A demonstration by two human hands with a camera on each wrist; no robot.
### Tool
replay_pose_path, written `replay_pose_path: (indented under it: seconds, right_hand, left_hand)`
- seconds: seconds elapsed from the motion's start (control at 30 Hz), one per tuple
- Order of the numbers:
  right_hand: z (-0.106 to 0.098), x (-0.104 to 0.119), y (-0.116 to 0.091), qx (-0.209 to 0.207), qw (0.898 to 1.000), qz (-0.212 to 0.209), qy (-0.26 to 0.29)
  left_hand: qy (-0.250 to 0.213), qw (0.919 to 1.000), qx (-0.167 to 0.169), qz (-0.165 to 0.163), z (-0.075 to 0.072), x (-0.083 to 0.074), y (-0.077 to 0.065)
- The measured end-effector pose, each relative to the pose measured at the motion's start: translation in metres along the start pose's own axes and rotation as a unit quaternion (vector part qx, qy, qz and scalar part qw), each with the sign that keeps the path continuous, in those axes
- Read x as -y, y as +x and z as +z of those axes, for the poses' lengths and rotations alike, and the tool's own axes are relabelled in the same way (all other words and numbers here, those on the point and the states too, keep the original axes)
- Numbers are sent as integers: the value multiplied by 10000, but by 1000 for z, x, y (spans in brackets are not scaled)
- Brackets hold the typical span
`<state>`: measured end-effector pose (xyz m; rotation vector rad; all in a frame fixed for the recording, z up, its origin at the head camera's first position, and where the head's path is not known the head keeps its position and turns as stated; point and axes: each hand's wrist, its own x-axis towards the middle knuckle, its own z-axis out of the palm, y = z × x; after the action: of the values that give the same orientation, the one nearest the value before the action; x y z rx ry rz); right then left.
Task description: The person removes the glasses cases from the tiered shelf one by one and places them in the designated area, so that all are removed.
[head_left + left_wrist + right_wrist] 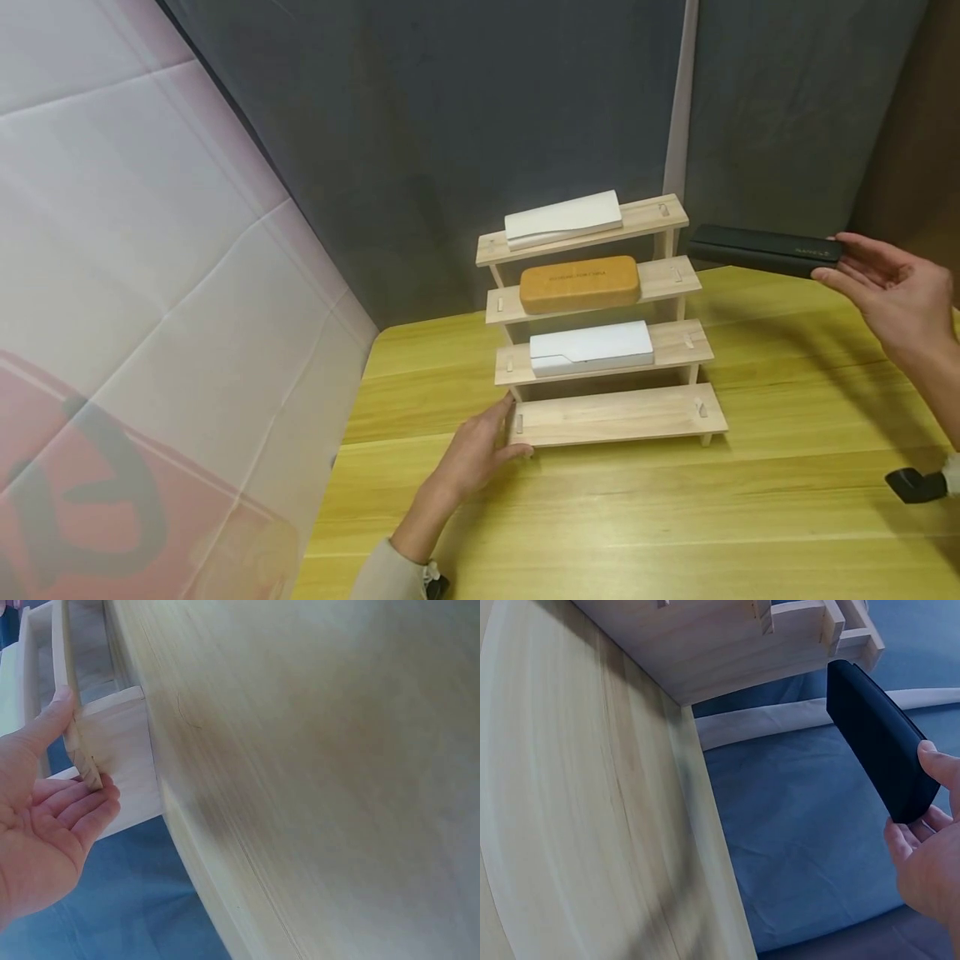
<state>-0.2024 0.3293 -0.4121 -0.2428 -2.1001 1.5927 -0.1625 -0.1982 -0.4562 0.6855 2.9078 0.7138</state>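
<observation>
Right hand (pixel 896 287): fingers pinch end of black case (pixel 765 250), in air right of stand (pixel 662 277). Left hand (pixel 474 446): fingers round left end of lowest shelf (pixel 611 417). Shelves above, top down: white case (pixel 562 219), tan case (pixel 579 285), second white case (pixel 592 346). All closed, contents hidden.

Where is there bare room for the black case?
The bottom shelf is bare right of the left hand. The table is bare in front of that shelf and to its right. Crowded: the upper three shelves, holding two white cases and a tan one.
</observation>
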Motion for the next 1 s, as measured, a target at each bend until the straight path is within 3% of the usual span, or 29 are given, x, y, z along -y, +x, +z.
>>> replay_pose_path:
  seconds: [0.27, 0.53, 0.7, 1.0]
  right_hand:
    - [3, -13, 8, 177, 9994, 148, 262]
    - [6, -34, 15, 583, 9979, 271, 92]
    - [8, -47, 17, 806, 9947, 264, -582]
    - [10, -72, 23, 1393, 9794, 144, -1456]
  left_hand:
    - [8, 10000, 19, 4, -1, 0, 0]
    - [24, 10000, 26, 6, 0, 1, 1]
    - [61, 10000, 56, 8, -1, 0, 1]
    - [67, 10000, 61, 9, 0, 0, 0]
